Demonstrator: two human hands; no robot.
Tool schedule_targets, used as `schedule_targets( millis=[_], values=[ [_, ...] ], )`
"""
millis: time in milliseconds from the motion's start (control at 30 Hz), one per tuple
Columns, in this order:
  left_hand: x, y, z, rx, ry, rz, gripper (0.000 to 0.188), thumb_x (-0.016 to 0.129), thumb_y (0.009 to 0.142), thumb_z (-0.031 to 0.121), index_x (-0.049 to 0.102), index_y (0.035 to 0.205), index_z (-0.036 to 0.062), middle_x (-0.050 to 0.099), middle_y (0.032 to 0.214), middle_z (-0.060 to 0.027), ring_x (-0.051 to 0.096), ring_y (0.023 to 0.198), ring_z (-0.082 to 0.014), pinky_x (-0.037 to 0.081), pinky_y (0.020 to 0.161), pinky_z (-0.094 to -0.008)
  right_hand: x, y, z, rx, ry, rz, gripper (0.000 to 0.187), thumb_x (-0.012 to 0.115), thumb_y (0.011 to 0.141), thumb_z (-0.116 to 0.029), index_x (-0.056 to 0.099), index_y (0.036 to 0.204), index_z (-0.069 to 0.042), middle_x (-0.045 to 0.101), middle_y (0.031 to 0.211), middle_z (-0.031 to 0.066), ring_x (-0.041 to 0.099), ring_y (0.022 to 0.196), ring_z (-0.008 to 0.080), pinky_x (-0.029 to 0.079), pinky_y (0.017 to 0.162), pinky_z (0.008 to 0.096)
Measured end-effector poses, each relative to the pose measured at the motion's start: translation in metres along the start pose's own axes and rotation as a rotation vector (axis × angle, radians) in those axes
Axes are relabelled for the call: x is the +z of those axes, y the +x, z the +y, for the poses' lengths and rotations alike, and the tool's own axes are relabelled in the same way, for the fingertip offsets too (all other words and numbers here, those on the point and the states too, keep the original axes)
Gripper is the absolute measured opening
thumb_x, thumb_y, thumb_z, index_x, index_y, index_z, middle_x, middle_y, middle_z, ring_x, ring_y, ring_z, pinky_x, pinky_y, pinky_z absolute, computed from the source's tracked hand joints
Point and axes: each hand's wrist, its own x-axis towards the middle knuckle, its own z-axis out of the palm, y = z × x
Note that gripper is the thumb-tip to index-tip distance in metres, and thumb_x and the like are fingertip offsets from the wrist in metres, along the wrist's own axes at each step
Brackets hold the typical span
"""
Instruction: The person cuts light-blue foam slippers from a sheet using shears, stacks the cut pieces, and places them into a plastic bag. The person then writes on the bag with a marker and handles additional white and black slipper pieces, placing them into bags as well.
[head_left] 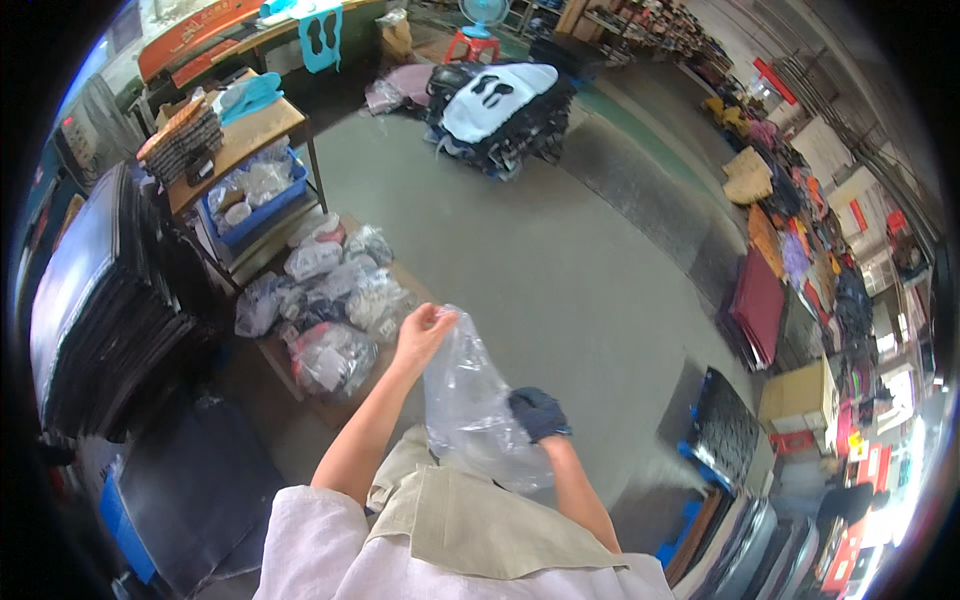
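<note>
The person's left hand pinches the upper end of a clear plastic bag, which hangs in front of the beige garment. Dark fabric covers the right hand at the bag's right edge; whether its fingers grip anything cannot be told. Filled plastic bags lie heaped left of the left hand

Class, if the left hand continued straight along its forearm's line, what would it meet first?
The left hand, pinching the clear bag, would probably meet the dark pile; depth is unclear, the floor might come first.
</note>
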Motion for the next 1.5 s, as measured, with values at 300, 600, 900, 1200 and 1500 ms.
schedule_targets(
  millis=[300,600,900,1200,1500],
  values=[
    [0.034,0.28,0.053,0.16,0.33,0.245,0.028,0.071,0.084,0.027,0.059,0.085,0.0011,0.056,0.074,0.0024,0.049,0.068,-0.0053,0.042,0.06,-0.0235,-0.149,0.334,0.088,0.383,0.821,0.279,0.023,0.064,0.084,-0.021,0.068,0.099,-0.003,0.065,0.08,0.0072,0.061,0.074,0.0174,0.051,0.069,0.032],
    [0.032,0.48,0.088,0.217,0.115,0.599,0.025,0.071,0.085,0.023,0.054,0.08,0.0048,0.048,0.069,0.0073,0.041,0.065,-0.0023,0.035,0.056,-0.0203,-0.185,0.626,-0.062,-0.573,-0.06,-0.37,0.047,0.064,0.083,-0.027,0.053,0.123,-0.003,0.064,0.103,0.0142,0.062,0.096,0.0285,0.05,0.083,0.0368],
    [-0.078,0.66,0.108,0.075,0.124,0.623,0.024,0.072,0.081,0.021,0.055,0.087,0.0053,0.052,0.077,0.0042,0.046,0.072,-0.0044,0.039,0.063,-0.0212,-0.117,0.9,-0.144,-0.516,-0.14,-0.271,0.04,0.064,0.082,-0.043,0.067,0.091,-0.005,0.065,0.089,0.0217,0.061,0.085,0.0395,0.048,0.075,0.0446],
    [-0.172,0.888,0.17,0.116,-0.044,0.396,0.021,0.07,0.084,0.019,0.055,0.09,0.0055,0.052,0.082,0.004,0.047,0.077,-0.0046,0.041,0.068,-0.0212,-0.127,1.145,-0.27,-0.287,0.396,-0.209,0.019,0.069,0.084,-0.024,0.065,0.079,-0.006,0.057,0.066,-0.0017,0.05,0.059,0.0112,0.041,0.054,0.0284],
    [-0.318,1.036,0.196,0.139,0.019,0.839,0.016,0.066,0.082,0.015,0.055,0.089,0.0064,0.05,0.077,0.0058,0.047,0.072,-0.0033,0.04,0.063,-0.0205,-0.024,1.406,-0.361,0.145,0.538,-0.361,0.016,0.06,0.087,-0.022,0.063,0.082,-0.008,0.055,0.059,0.0022,0.046,0.039,0.0112,0.035,0.035,0.0246]
  ],
)
